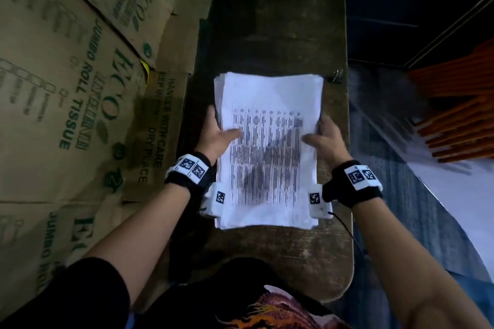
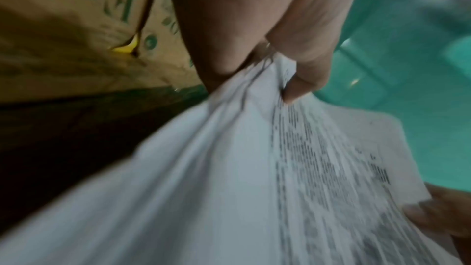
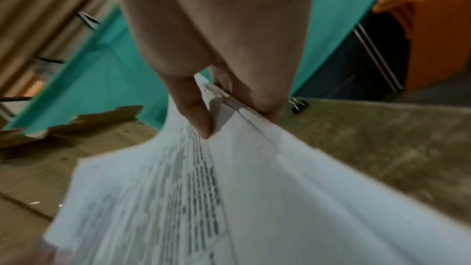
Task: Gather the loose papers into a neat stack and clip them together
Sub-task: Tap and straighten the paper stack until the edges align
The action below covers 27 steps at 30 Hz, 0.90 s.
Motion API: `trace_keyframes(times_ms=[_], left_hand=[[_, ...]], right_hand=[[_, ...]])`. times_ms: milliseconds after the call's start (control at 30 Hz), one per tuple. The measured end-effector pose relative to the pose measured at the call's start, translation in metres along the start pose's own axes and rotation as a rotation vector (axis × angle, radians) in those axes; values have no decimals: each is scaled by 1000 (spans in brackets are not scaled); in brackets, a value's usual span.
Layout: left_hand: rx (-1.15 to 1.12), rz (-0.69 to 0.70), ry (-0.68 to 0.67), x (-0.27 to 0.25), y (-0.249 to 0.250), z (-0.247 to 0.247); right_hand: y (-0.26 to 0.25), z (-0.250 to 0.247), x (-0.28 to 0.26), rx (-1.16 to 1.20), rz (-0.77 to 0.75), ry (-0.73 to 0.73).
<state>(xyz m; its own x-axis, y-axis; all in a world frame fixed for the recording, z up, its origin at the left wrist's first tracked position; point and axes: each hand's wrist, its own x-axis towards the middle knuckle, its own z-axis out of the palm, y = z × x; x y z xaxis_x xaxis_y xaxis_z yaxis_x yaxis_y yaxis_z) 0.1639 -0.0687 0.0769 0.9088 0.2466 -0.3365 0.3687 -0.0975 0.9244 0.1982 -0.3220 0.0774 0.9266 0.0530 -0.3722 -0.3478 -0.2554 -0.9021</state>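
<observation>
From the head view, one stack of printed papers (image 1: 268,147) is held over a dark wooden tabletop (image 1: 278,35), its edges nearly flush with a few sheets sticking out at the far left corner. Two hands hold it by its long sides: the left hand (image 1: 217,133) pinches the left edge, thumb on the top sheet and fingers underneath, and the right hand (image 1: 327,139) pinches the right edge the same way. One binder clip (image 1: 337,76) lies on the tabletop just beyond the stack's far right corner, apart from it. Cardboard boxes (image 1: 74,83) with green print fill the left side; a bundle of orange sticks (image 1: 459,115) lies to the right.

In the left wrist view, one thumb (image 2: 303,76) presses the top sheet of the papers (image 2: 229,168) while the fingers curl beneath; the picture is blurred.

In the right wrist view, the right hand's thumb (image 3: 196,112) lies on the papers (image 3: 254,188), fingers below the edge. The one binder clip (image 3: 299,105) sits on the tabletop (image 3: 382,138) beside the hand.
</observation>
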Motion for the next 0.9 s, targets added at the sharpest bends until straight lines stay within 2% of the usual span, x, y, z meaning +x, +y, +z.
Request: trace_keyframes(times_ms=[100,200,300,400,467,600,767,900], left_hand=[[31,-189,-60,11,-35,9],[75,-297,-70,18,-54,19],[173,-337,-61,26,-63,27],[311,-401,-98,37,-65,27],[364,-417,-67,48,-62,23],[367,-427,-7,67,-51,22],[361,-391,45,69,-55,39],[358,-451,35,86,-61,28]], right_hand=[[32,13,20,-83,234,-33],[57,28,33,-199,334,-62],[64,36,41,-357,365,-42],[65,38,51,-476,382,-96],[63,34,64,-516,390,-120],[56,38,90,-599,400,-6],[47,67,96,-647,404,-1],[36,30,130,-753,359,119]])
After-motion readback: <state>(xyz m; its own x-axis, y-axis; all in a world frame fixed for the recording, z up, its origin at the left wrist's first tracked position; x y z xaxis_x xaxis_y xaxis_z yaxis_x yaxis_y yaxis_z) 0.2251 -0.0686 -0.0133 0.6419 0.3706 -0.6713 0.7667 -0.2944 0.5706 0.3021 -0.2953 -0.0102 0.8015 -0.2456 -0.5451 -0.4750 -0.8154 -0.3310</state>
